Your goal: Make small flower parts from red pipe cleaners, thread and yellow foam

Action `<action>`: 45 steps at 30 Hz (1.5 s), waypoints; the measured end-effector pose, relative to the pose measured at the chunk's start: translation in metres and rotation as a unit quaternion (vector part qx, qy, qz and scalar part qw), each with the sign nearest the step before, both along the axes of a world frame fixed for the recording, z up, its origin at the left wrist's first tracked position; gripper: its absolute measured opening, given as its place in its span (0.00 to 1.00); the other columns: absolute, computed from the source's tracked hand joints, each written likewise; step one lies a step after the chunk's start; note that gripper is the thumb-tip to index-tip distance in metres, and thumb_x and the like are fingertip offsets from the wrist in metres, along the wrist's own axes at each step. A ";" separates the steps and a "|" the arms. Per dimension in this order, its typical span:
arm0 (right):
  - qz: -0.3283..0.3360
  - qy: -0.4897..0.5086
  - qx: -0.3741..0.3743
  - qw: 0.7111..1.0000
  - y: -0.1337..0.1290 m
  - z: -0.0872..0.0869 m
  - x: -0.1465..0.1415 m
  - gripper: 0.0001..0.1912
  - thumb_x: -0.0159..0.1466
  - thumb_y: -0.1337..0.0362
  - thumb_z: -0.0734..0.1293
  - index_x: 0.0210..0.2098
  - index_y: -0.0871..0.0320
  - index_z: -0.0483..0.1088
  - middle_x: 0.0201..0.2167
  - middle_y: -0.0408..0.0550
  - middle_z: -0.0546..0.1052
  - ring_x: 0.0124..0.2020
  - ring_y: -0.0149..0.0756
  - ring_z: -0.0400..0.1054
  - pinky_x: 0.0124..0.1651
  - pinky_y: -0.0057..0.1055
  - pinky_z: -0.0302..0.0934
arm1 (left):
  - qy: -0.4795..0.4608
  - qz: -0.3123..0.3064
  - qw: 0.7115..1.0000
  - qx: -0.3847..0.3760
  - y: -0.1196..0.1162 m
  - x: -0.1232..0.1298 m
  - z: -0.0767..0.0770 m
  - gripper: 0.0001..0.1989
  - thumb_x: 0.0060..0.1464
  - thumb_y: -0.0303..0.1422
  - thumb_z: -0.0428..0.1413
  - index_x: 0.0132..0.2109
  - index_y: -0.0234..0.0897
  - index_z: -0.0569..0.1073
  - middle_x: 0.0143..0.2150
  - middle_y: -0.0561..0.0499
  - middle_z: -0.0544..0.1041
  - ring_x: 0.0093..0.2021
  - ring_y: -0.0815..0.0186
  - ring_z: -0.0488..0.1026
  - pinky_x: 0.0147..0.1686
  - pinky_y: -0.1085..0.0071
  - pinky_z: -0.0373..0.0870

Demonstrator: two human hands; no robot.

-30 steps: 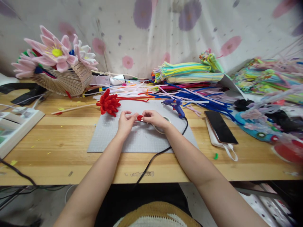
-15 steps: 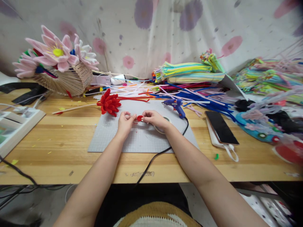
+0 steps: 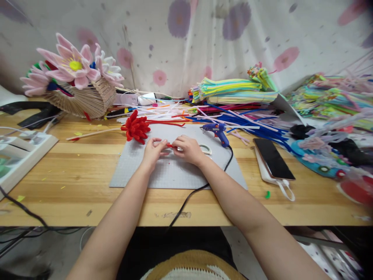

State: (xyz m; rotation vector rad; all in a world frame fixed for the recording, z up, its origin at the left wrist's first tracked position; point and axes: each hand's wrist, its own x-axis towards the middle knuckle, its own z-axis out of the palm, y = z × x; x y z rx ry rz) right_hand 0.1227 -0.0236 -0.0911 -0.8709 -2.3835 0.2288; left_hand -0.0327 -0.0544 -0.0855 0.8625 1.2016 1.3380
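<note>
Over the grey cutting mat (image 3: 134, 171), my left hand (image 3: 154, 152) and my right hand (image 3: 188, 149) meet close together. Between their fingertips is a small red pipe-cleaner piece (image 3: 170, 146), pinched from both sides and mostly covered by the fingers. A red fuzzy flower (image 3: 137, 127) on a pale stick lies just left of my left hand. Partly behind my right hand rests a pale ring (image 3: 206, 148), perhaps a roll of tape. The blue glue gun (image 3: 218, 133) lies on the mat's far right, its black cord running under my right forearm.
Loose pipe cleaners (image 3: 250, 122) and bundled ones (image 3: 233, 90) lie along the back. At left stand a stick basket (image 3: 87, 103) with pink flowers (image 3: 72, 64) and a white power strip (image 3: 27, 155). A phone (image 3: 274, 158) lies at right on a white power bank.
The red piece has turned from a round face to a thin strip between my fingers. My right hand has shifted slightly left, showing more of the ring. The view has moved a little.
</note>
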 end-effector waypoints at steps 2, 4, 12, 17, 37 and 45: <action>-0.010 0.055 -0.074 0.996 0.000 -0.001 0.000 0.05 0.56 0.67 0.60 0.29 0.59 0.67 0.27 0.46 0.70 0.30 0.30 0.60 0.35 0.26 0.52 | 0.025 -0.012 0.998 0.058 0.001 -0.003 -0.003 0.21 0.37 0.34 0.63 0.37 0.37 0.60 0.36 0.47 0.77 0.35 0.65 0.75 0.34 0.67 0.72; -0.029 0.100 -0.153 0.983 0.001 -0.002 0.000 0.03 0.55 0.67 0.61 0.28 0.59 0.66 0.24 0.43 0.68 0.26 0.28 0.60 0.32 0.25 0.53 | 0.087 -0.034 0.991 0.095 0.002 -0.004 -0.006 0.20 0.37 0.32 0.62 0.37 0.37 0.62 0.36 0.48 0.77 0.35 0.66 0.75 0.36 0.67 0.70; -0.043 0.076 -0.188 0.978 0.004 -0.006 0.002 0.03 0.54 0.67 0.62 0.27 0.59 0.66 0.24 0.40 0.68 0.26 0.26 0.59 0.31 0.24 0.51 | 0.364 -0.045 0.920 0.135 -0.004 0.000 -0.008 0.12 0.44 0.31 0.56 0.35 0.39 0.61 0.31 0.52 0.76 0.31 0.66 0.74 0.34 0.69 0.68; -0.097 0.007 -0.111 0.989 0.000 -0.001 -0.003 0.03 0.55 0.66 0.62 0.27 0.58 0.67 0.27 0.42 0.72 0.29 0.29 0.62 0.32 0.25 0.50 | 0.358 0.031 0.928 0.096 0.001 0.004 -0.016 0.15 0.41 0.30 0.56 0.34 0.40 0.57 0.27 0.56 0.74 0.27 0.68 0.72 0.29 0.71 0.67; -0.145 -0.065 -0.041 0.986 -0.014 0.004 -0.022 0.09 0.63 0.63 0.57 0.33 0.58 0.67 0.34 0.48 0.74 0.37 0.35 0.64 0.36 0.29 0.51 | 0.051 0.123 0.990 -0.037 0.008 0.011 -0.008 0.20 0.33 0.25 0.56 0.32 0.39 0.54 0.22 0.61 0.63 0.23 0.69 0.71 0.19 0.74 0.69; -0.146 -0.042 -0.076 0.985 -0.009 0.000 -0.017 0.09 0.64 0.64 0.57 0.34 0.58 0.68 0.36 0.48 0.74 0.38 0.35 0.65 0.39 0.29 0.53 | 0.034 0.059 0.998 -0.019 0.003 0.009 -0.003 0.17 0.38 0.31 0.57 0.33 0.38 0.56 0.25 0.56 0.67 0.29 0.64 0.74 0.19 0.71 0.70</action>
